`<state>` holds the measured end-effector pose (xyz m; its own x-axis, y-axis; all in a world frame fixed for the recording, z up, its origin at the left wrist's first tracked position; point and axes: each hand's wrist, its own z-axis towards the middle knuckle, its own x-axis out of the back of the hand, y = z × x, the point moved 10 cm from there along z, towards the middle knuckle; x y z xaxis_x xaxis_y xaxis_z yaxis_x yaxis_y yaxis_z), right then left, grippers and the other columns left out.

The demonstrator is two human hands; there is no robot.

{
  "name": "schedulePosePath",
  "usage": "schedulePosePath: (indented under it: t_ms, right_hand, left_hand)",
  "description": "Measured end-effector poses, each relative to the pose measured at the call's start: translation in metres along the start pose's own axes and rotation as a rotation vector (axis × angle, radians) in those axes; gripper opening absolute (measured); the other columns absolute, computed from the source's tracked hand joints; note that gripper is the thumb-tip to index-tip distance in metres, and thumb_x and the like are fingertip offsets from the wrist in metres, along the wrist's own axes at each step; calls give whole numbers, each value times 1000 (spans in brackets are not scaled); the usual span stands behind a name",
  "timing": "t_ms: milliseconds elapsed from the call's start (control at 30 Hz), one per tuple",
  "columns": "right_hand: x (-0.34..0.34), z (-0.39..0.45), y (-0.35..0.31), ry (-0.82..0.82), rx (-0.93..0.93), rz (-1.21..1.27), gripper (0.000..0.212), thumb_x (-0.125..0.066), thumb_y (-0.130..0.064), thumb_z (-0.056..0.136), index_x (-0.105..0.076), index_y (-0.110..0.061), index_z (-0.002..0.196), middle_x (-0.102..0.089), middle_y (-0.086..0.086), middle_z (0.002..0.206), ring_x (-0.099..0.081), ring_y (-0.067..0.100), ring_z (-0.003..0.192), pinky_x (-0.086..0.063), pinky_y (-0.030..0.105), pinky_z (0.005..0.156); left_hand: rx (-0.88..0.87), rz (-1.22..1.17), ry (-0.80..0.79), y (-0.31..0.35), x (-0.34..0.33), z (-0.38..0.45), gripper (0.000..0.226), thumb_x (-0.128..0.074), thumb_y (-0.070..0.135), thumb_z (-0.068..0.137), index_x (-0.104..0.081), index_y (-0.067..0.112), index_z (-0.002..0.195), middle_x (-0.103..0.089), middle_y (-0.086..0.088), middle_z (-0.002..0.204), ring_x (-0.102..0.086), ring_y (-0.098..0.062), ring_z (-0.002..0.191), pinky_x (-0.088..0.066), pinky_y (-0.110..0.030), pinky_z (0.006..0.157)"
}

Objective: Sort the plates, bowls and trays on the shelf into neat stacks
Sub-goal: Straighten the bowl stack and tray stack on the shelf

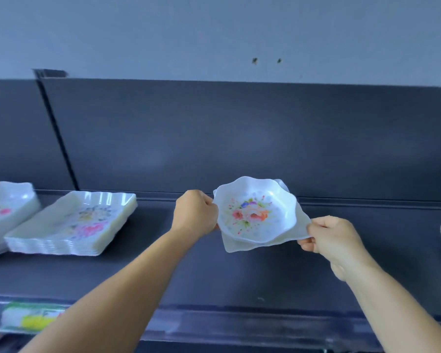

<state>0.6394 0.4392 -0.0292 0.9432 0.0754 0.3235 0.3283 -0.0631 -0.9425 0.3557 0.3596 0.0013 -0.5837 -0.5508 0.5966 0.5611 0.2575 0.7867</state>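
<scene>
Head view: L hand (195, 213) & R hand (327, 236) each grip floral bowl stack (256, 215) by opposite edges, above shelf (239, 271).

A grey wall (214, 34) rises behind, marked by two small dark holes (255, 60). A yellow-green label (33, 317) sits on the front rail.

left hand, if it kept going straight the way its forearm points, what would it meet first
The left hand already grips the left rim of the floral bowl, so the bowl comes first. Beyond that lies the shelf's dark back panel, though depth is hard to judge.
</scene>
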Motion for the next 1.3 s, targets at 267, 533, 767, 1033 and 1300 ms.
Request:
schedulePosePath:
  t_ms: [267,533,767,1033,1300]
  right_hand:
    - [-101,-45,-45,-134,37,46,16,-50,-2,91,-65,-5,86,-71,12,77,-67,24,65,-56,45,88]
    - [-209,-112,-77,-204,22,148,17,-49,0,93,-58,-7,80,-68,12,75,-66,24,67,-54,46,93]
    - [-281,-152,-88,-186,-46,246,13,-49,-1,92,-59,-2,84,-66,11,71,-65,22,64,-51,46,98]
    - [-314,-160,-94,-156,-44,220,15,-52,-5,92,-61,-7,80,-68,7,70,-68,20,68,-49,47,99]
    - [-332,-148,-95,-161,54,-32,12,-57,-8,87,-67,-7,94,-63,4,79,-55,22,71,-48,34,69]
  left_hand:
    - [59,-67,136,-55,111,-12,23,-37,0,69,-57,11,63,-58,-11,56,-47,-20,50,-33,-23,49]
    - [124,-99,234,-117,225,-33,34,-35,-3,69,-40,10,37,-59,-1,39,-51,-23,49,-44,-27,57]
    - [146,-184,300,-163,305,-34,46,-35,-7,70,-43,15,31,-61,-8,48,-56,-26,55,-46,-31,59]
    - [146,-203,319,-190,344,-29,40,-32,-7,64,-25,18,35,-47,-8,48,-45,-23,57,-30,-27,57]
    - [161,-170,320,-206,345,-21,35,-34,-7,70,-28,15,43,-52,-13,52,-46,-22,54,-30,-24,54]
